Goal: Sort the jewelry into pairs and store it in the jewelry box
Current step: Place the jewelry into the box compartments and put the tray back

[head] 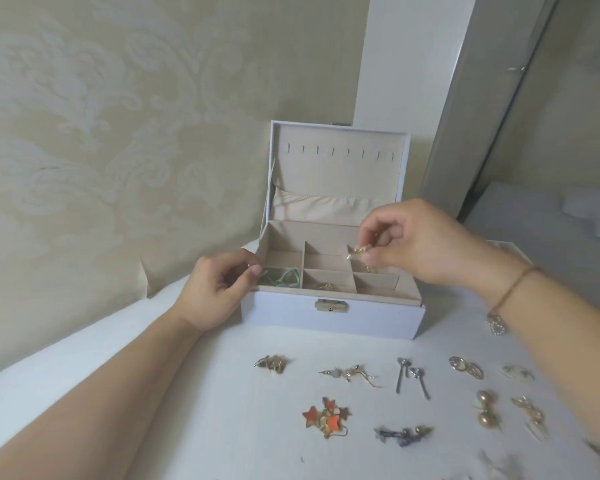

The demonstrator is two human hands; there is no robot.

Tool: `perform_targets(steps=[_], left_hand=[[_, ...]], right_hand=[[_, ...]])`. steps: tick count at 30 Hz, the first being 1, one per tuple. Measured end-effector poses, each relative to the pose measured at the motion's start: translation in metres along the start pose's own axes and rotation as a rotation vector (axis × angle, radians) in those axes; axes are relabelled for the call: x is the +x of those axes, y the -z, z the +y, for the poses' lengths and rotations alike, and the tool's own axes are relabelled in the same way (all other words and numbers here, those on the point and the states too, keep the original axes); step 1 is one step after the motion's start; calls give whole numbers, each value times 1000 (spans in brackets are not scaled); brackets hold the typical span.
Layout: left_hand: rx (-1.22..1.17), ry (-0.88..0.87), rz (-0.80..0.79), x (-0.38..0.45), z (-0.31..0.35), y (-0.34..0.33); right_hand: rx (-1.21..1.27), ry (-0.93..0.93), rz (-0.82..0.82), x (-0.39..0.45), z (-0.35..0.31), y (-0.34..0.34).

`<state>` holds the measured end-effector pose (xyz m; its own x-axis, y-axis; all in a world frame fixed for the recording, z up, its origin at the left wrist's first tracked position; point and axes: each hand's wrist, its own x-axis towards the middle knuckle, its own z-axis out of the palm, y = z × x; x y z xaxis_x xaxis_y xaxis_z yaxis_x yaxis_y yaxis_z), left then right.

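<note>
- The left hand [219, 285] rests at the left front corner of the jewelry box [329, 317]; its fingers [255, 270] are curled over the rim there and seem to steady the box, and I cannot tell if they hold some small piece also.
- Inside the box, the front-left compartment contains a green cord [278, 273], and the front-middle compartment contains a small gold piece [324, 286]. The lid [340, 168] stands open and upright behind.
- The right hand [423, 244] hovers over the right compartments, with thumb and fingertips pinched on a gold earring [359, 251], just above the dividers.
- On the white worktop [194, 393] in front of the box, the other jewelry lies in small groups: a gold cluster [272, 362], star earrings [326, 415] in orange, a pearl and chain pair [350, 373], two silver drop earrings [411, 375], a purple pair [402, 433], gold hoops [466, 366], and gold ball earrings [486, 408]. More pieces lie at the right edge, but they are blurred.
- Handling, as I judge it: these pieces are very light, small and hard, and smooth metal can slip from the fingertips. Thin hooks and chains may bend or tangle, so it is better to take each one by its solid body, not by the wire.
- The held earring should be lowered into a compartment, not dropped from high.
</note>
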<state>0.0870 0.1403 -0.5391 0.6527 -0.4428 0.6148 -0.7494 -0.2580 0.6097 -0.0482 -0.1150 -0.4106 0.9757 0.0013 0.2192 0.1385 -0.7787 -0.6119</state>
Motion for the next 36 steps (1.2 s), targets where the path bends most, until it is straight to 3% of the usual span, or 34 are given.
perform_targets(steps=[4, 11, 17, 19, 21, 24, 27, 31, 36], left_hand=[[-19, 14, 8, 1, -1, 0], [-21, 18, 10, 1, -2, 0], [-29, 20, 11, 2, -1, 0], [-33, 20, 13, 2, 0, 0], [-38, 21, 8, 1, -1, -1], [-33, 27, 8, 1, -1, -1], [-29, 21, 7, 1, -1, -1], [-37, 21, 9, 0, 0, -1], [-38, 15, 11, 1, 0, -1]], right_hand=[[-227, -101, -90, 18, 25, -4], [-501, -103, -256, 27, 40, -30], [-607, -76, -288, 27, 35, -31], [-702, 2, -191, 20, 22, -25], [-598, 140, -135, 2, -2, -24], [-375, 223, -445, -32, -34, -36], [-477, 242, -664, -51, -26, -61], [-514, 259, -689, -60, -11, -76], [-614, 438, -603, -66, -12, -84]])
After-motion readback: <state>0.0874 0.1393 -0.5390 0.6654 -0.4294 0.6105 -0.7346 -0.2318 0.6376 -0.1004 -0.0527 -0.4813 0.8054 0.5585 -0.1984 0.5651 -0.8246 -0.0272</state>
